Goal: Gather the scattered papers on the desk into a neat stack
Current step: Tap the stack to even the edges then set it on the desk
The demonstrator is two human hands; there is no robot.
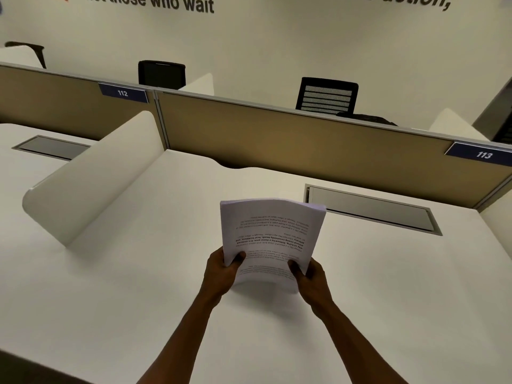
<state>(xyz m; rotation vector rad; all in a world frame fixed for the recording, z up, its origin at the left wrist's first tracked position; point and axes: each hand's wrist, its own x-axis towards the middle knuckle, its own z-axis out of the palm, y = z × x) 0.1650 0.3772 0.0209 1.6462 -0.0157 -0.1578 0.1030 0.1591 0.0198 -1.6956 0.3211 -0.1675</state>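
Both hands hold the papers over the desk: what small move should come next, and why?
Probably lower the bowed sheaf of white printed papers and tap its near edge on the white desk top. The left hand and right hand grip its near corners, no loose sheets show, and the far edge looks uneven.

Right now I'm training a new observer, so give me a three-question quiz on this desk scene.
1. True or false: the paper stack lies flat on the desk.
2. Which hands hold the stack? A) left only B) right only C) both
3. What number is on the blue label right of the stack?

Key: 1 false, it is held up, bowed. 2 C, left hand and right hand. 3 the label reads 113.
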